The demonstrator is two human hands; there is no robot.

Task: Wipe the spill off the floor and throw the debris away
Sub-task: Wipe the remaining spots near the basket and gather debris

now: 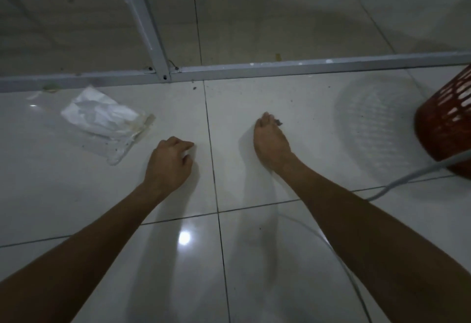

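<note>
Two hands were in view, a left hand [169, 162] and a right hand [271, 142], each on a bare forearm, so two forearms. One small dark bit of debris [278, 122] showed at the right hand's fingertips. One clear plastic bag [107, 122] lay on the floor [76, 195], with white tissue inside; the number of sheets could not be told. One orange basket [448, 124] stood at the right edge. One white cable [407, 177] ran past it. Two grey metal bars [280, 68] met in a frame. Dark specks [194, 88] were scattered over the tiles, too small and too many to count.
</note>
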